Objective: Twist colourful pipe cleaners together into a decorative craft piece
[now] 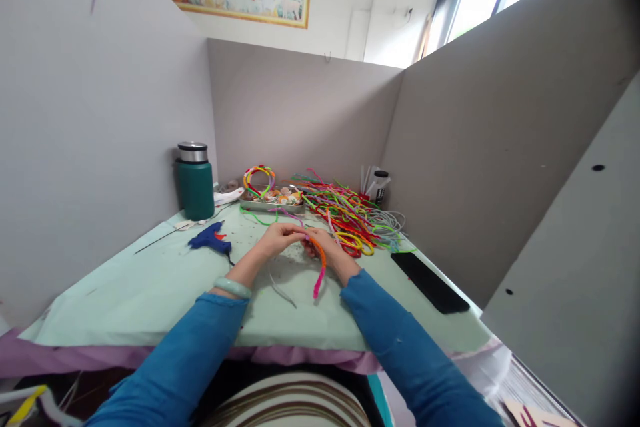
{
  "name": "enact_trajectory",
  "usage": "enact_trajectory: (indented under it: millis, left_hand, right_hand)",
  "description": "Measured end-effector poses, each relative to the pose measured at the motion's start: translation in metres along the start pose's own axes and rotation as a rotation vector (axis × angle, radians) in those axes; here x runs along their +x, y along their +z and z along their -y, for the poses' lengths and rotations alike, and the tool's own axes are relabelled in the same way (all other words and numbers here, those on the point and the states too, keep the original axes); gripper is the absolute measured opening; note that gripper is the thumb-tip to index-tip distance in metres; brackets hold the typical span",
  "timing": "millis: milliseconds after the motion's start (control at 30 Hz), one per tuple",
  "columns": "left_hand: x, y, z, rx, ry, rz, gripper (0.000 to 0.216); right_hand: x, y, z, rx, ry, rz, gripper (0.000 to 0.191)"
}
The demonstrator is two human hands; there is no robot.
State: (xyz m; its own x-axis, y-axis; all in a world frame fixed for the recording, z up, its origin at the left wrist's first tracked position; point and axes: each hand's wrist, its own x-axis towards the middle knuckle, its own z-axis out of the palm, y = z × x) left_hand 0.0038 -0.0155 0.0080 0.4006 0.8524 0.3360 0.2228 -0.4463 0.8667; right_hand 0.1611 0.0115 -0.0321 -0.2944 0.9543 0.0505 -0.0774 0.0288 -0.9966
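Observation:
Both hands meet over the middle of the table around a curved strip wrapped in fuzzy pipe cleaner (319,257), orange with a bright pink end hanging down. My left hand (281,239) pinches it at its upper end, thumb and fingers together. My right hand (323,245) is closed around it just beside, its fingers partly hidden behind the strip. A purple pipe cleaner (289,215) runs up and left from the fingers. Below the left hand, a thin grey strand (283,290) curves over the tabletop; whether it joins the held strip, I cannot tell.
A blue glue gun (209,237) lies left, near a green bottle (195,183). Behind are a metal tray (273,205) of small pieces, a colourful wrapped hoop (259,181) and a pipe-cleaner heap (345,213). A black phone-like slab (429,282) lies right. Partitions enclose the table.

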Motion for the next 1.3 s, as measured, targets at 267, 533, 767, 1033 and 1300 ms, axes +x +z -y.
enact_trajectory:
  millis: [267,533,767,1033,1300]
  left_hand:
    - [0.008,0.000,0.016,0.045,0.005,-0.067,0.038]
    - [0.013,-0.003,0.030,0.145,-0.022,-0.105,0.027]
    - [0.014,-0.007,0.031,0.280,-0.020,-0.139,0.022]
    - [0.011,-0.006,0.025,0.241,-0.079,-0.079,0.020]
    - [0.009,-0.006,0.021,0.142,-0.131,-0.040,0.024]
  right_hand:
    - [-0.002,-0.004,0.002,0.011,0.014,-0.032,0.045]
    - [-0.011,0.001,0.011,-0.081,-0.057,0.028,0.042]
    - [-0.012,-0.001,0.009,-0.152,-0.129,0.052,0.040]
    - [-0.011,-0.002,0.007,-0.177,-0.129,0.038,0.037]
    - [-0.011,-0.002,0.008,-0.142,-0.116,0.056,0.033]
